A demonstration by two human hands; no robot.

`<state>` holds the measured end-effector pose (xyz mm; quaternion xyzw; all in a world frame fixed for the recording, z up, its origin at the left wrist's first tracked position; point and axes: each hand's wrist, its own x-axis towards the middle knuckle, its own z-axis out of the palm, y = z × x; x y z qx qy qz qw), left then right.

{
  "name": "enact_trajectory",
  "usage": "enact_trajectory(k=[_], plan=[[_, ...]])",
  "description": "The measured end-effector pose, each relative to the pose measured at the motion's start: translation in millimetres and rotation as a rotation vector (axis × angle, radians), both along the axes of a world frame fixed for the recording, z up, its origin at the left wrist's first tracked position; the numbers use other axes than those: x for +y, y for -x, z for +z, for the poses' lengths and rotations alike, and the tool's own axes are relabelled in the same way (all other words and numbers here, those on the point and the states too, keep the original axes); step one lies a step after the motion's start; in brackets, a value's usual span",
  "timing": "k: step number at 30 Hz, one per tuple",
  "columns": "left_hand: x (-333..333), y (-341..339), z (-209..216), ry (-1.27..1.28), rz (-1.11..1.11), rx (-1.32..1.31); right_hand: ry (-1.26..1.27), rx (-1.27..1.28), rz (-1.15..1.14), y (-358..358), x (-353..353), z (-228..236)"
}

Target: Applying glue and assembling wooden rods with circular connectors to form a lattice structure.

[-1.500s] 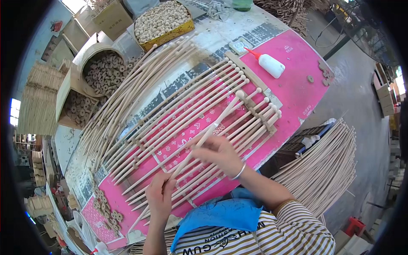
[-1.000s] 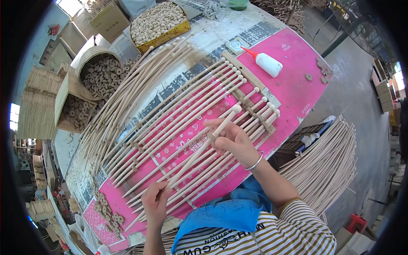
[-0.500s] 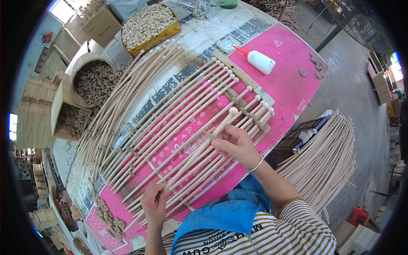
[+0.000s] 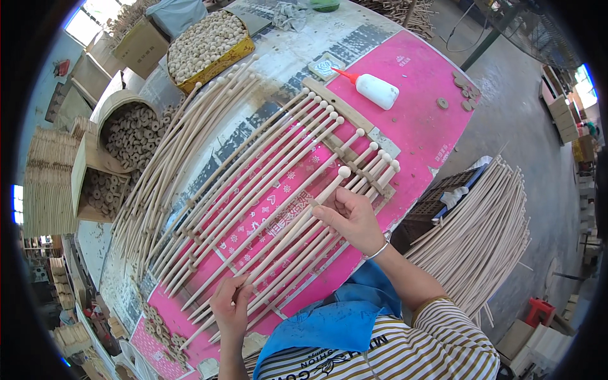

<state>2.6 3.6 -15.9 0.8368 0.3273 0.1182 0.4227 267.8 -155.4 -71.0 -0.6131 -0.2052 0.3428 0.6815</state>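
My left hand (image 4: 230,306) pinches a pale wooden stick (image 4: 329,189) low on its shaft. Closed round the same stick below its round ball end (image 4: 344,171) is my right hand (image 4: 351,218), thumb and fingers together. A small greyish flat piece (image 4: 313,202) shows at my right thumb tip; its kind cannot be made out. Under the held stick, several ball-ended sticks (image 4: 278,171) lie side by side, their upper ends across a notched wooden rack (image 4: 354,161). Wooden rings (image 4: 195,239) sit on the lower shafts of some.
Beyond the rack lies a white glue bottle (image 4: 378,92) with a red nozzle. A yellow-sided box of wooden balls (image 4: 215,66), tubs of wooden rings (image 4: 130,136) and more ball-ended sticks (image 4: 183,142) are at left. Loose rings (image 4: 164,335) lie near the front. Bundled sticks (image 4: 475,240) stand at right.
The view has shifted slightly, so the table's things sit a little further left. Both hands keep their hold on the stick, with little other movement.
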Motion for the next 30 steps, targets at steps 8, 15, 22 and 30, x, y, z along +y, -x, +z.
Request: enact_trajectory(k=[8, 15, 22, 30], plan=[[19.0, -55.5, -13.9, -0.170, -0.047, -0.019, 0.055, -0.148, -0.303, -27.1, -17.2, 6.5], [39.5, -113.7, -50.5, -0.241, -0.106, -0.068, 0.088, -0.134, -0.281, -37.2, -34.4, -1.9], [42.6, -133.4, -69.0, -0.216, -0.109, -0.028, 0.079, -0.152, -0.286, -44.0, -41.5, -7.7], [39.1, -135.1, -74.7, -0.417, -0.123, 0.056, 0.069, -0.124, -0.216, -48.9, -46.7, -1.1]])
